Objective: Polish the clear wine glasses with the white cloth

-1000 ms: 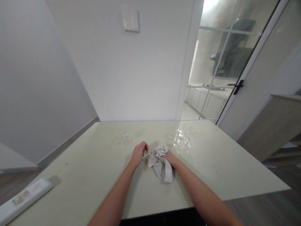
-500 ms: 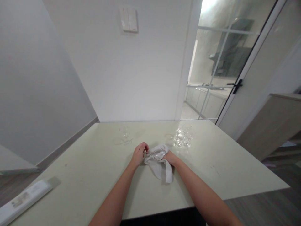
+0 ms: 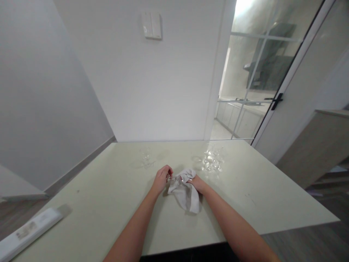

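Observation:
My left hand (image 3: pixel 161 178) is closed in a pinch on the foot and stem of a small clear stemmed glass (image 3: pixel 174 178) held over the table. My right hand (image 3: pixel 196 183) is wrapped in a white cloth (image 3: pixel 185 191) that covers the bowl of that glass; the fingers are closed inside the cloth, whose loose end hangs onto the pale tabletop (image 3: pixel 109 196).
One clear glass (image 3: pixel 146 156) stands at the back left of the table, and a cluster of several clear glasses (image 3: pixel 212 160) at the back right. A long white box (image 3: pixel 27 233) lies at the front left edge. A glass door stands right.
The cloth has shifted slightly around the glass as my right hand turns; both hands stay in the same spot.

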Action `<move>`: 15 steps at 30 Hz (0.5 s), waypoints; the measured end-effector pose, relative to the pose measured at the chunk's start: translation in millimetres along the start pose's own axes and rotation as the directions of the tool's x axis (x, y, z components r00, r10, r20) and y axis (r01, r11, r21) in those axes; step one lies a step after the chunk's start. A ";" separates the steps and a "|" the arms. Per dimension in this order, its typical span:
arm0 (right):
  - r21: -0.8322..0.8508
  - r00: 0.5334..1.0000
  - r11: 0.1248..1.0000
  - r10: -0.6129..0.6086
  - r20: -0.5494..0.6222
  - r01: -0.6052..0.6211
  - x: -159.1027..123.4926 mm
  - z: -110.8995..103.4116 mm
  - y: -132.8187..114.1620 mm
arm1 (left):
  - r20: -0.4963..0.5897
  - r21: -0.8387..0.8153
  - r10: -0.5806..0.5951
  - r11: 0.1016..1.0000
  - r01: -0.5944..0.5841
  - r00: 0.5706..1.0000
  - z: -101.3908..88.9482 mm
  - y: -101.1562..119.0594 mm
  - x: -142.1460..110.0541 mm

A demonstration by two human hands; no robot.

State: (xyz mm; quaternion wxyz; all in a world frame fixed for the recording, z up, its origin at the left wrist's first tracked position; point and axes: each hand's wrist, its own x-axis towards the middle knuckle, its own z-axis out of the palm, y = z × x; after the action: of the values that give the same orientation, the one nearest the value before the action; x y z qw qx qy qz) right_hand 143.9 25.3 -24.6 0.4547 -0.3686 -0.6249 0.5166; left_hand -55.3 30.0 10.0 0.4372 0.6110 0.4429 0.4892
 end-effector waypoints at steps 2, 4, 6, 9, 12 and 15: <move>-0.025 1.000 1.000 0.011 0.025 -0.011 -0.9 -0.5 -3.7 | 0.003 0.000 0.004 1.000 -0.004 1.000 0.1 -0.6 0.1; -0.043 0.998 0.999 0.023 0.050 -0.021 -2.3 -0.7 -9.3 | 0.006 0.006 0.007 1.000 -0.007 1.000 0.5 -1.2 -0.1; -0.040 0.996 0.999 0.030 0.081 -0.027 -3.4 -0.3 -14.4 | 0.008 0.012 0.007 1.000 -0.007 1.000 0.8 -1.5 -0.3; -0.011 0.990 1.000 0.023 0.137 -0.022 -3.4 1.2 -15.8 | 0.010 0.016 0.007 1.000 -0.007 1.000 0.4 -1.0 -0.5; 0.027 0.978 0.999 0.022 0.206 -0.028 -2.4 2.1 -10.9 | 0.012 0.025 0.014 1.000 -0.014 1.000 -0.5 -0.3 -0.6; 0.079 0.972 0.995 0.040 0.230 -0.060 -3.0 2.1 -8.7 | 0.006 0.026 0.016 1.000 -0.016 1.000 -1.1 0.3 -0.8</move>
State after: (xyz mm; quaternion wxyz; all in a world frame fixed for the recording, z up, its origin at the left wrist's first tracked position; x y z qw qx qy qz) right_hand 142.9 20.2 -16.8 0.3819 -0.3028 -0.6409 0.5930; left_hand -56.4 29.3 10.3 0.4266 0.6216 0.4429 0.4852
